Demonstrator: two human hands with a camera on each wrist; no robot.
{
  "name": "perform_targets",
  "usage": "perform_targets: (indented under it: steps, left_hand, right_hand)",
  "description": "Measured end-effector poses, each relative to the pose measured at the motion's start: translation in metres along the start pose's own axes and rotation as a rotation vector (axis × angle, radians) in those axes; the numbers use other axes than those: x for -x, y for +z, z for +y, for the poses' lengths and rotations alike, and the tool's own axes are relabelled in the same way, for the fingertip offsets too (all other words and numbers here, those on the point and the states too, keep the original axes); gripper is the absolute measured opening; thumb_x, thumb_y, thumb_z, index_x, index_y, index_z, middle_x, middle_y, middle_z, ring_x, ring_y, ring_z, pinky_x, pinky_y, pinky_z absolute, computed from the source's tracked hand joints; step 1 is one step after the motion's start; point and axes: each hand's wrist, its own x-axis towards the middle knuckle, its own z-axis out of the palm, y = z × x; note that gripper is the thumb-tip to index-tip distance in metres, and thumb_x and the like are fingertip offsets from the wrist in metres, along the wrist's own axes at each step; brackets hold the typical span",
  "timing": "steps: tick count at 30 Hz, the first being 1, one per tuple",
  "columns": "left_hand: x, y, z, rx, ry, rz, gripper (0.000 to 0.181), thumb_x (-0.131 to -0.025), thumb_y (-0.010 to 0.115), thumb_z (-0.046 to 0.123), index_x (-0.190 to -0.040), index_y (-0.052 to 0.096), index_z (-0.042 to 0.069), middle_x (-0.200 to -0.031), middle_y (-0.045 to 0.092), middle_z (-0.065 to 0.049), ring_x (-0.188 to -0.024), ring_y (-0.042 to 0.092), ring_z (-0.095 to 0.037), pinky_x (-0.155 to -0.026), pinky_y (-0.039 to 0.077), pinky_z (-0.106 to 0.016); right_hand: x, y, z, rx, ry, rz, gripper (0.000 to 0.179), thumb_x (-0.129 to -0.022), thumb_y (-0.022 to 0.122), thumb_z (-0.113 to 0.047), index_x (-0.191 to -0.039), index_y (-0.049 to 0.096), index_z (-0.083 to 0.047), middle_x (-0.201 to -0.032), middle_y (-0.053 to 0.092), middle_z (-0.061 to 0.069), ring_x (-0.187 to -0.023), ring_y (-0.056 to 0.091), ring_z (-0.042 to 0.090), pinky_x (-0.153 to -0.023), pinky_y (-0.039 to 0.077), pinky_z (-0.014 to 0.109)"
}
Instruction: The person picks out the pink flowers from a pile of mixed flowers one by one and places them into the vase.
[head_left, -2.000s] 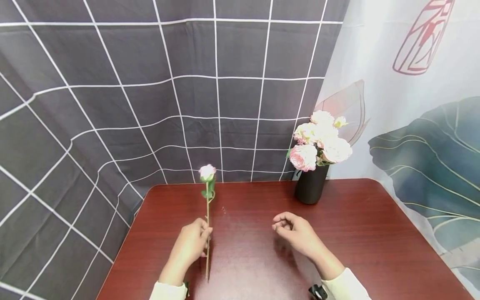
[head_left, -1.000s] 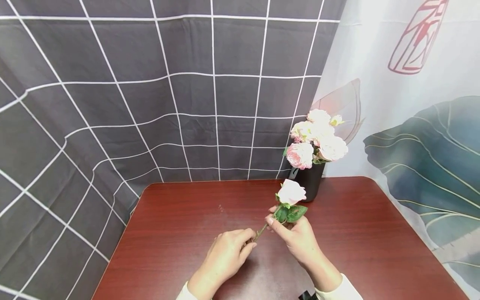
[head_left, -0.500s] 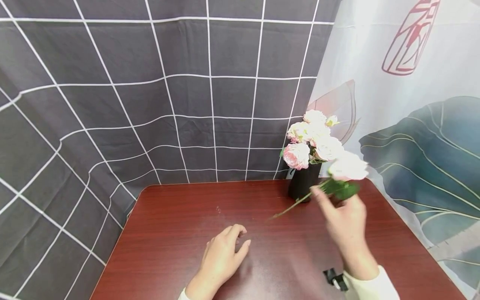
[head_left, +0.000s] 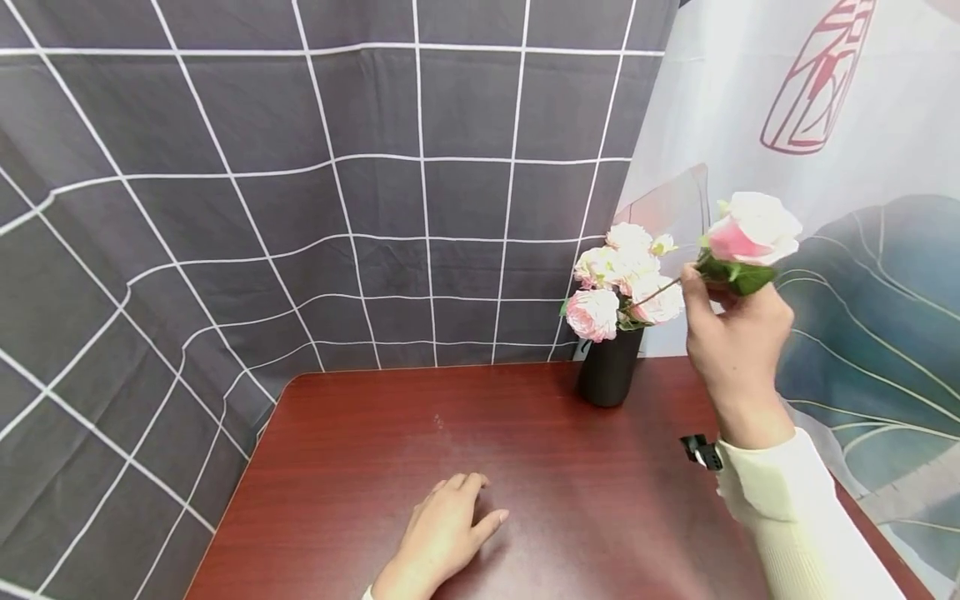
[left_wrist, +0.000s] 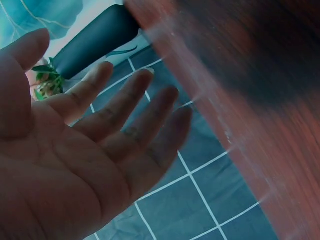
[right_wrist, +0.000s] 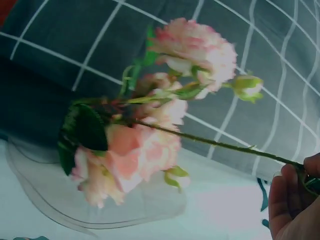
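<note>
My right hand (head_left: 738, 350) pinches a pale pink rose (head_left: 753, 229) just below its bloom and green leaves. Its thin stem (right_wrist: 215, 142) slants down to the left, and the lower end reaches in among the flowers of the bouquet (right_wrist: 140, 135). Whether that end is inside the vase's mouth I cannot tell. The black vase (head_left: 609, 371) stands upright at the back right of the table, full of pink and white blooms (head_left: 630, 271). Low over the front of the table is my left hand (head_left: 442, 529), fingers relaxed and holding nothing; its palm (left_wrist: 60, 165) shows in the left wrist view.
The dark red wooden table (head_left: 360, 450) spans the front. Behind it hangs a grey cloth (head_left: 465, 200) with white grid lines, beside a white printed curtain (head_left: 720, 100) on the right. A small black device (head_left: 701, 452) sits at my right wrist.
The left hand released the rose's stem after the right hand took it. My right hand then carried the rose right and up beside the vase, while the left stayed near the table's front.
</note>
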Motion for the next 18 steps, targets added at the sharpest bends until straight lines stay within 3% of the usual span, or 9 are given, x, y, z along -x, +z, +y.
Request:
perform_targets:
  steps: [4, 7, 10, 14, 18]
  left_hand:
    - [0.001, 0.001, -0.003, 0.020, -0.031, -0.013, 0.054, -0.102, 0.079, 0.059, -0.134, 0.075, 0.016, -0.136, 0.079, -0.008, -0.128, 0.074, -0.037, -0.104, 0.060, -0.066]
    - [0.001, 0.002, -0.004, 0.033, -0.043, -0.018, 0.056, -0.101, 0.078, 0.062, -0.134, 0.075, 0.016, -0.137, 0.078, -0.008, -0.129, 0.072, -0.038, -0.105, 0.058, -0.069]
    - [0.001, 0.003, -0.005, 0.036, -0.048, -0.017, 0.057, -0.101, 0.078, 0.064, -0.133, 0.076, 0.016, -0.137, 0.078, -0.008, -0.130, 0.072, -0.038, -0.104, 0.057, -0.069]
    - [0.001, 0.003, -0.006, 0.048, -0.058, -0.018, 0.055, -0.102, 0.079, 0.061, -0.133, 0.076, 0.016, -0.137, 0.077, -0.008, -0.132, 0.071, -0.038, -0.105, 0.057, -0.070]
    - [-0.001, 0.003, -0.008, 0.036, -0.053, 0.011, 0.053, -0.103, 0.079, 0.060, -0.133, 0.076, 0.016, -0.138, 0.076, -0.006, -0.131, 0.071, -0.037, -0.104, 0.058, -0.068]
  right_hand:
    - [-0.002, 0.014, 0.011, 0.064, 0.021, -0.084, 0.026, -0.104, 0.079, -0.011, -0.123, 0.078, 0.007, -0.106, 0.084, 0.018, -0.089, 0.058, -0.027, -0.088, 0.048, 0.001]
    - [-0.001, 0.024, 0.020, 0.118, 0.066, -0.112, 0.023, -0.104, 0.079, -0.015, -0.115, 0.080, 0.005, -0.101, 0.083, 0.026, -0.081, 0.056, -0.021, -0.079, 0.042, 0.006]
    - [-0.001, 0.031, 0.029, 0.179, 0.077, -0.141, 0.025, -0.103, 0.079, -0.020, -0.108, 0.079, 0.004, -0.092, 0.080, 0.026, -0.077, 0.062, 0.005, -0.073, 0.042, 0.022]
    - [-0.002, 0.035, 0.030, 0.222, 0.006, -0.152, 0.026, -0.101, 0.077, -0.019, -0.101, 0.075, 0.007, -0.086, 0.075, 0.032, -0.078, 0.068, 0.047, -0.073, 0.045, 0.053]
    - [-0.010, 0.037, 0.018, 0.235, -0.075, -0.129, 0.027, -0.098, 0.075, -0.017, -0.094, 0.070, 0.009, -0.084, 0.072, 0.036, -0.081, 0.067, 0.062, -0.075, 0.046, 0.069]
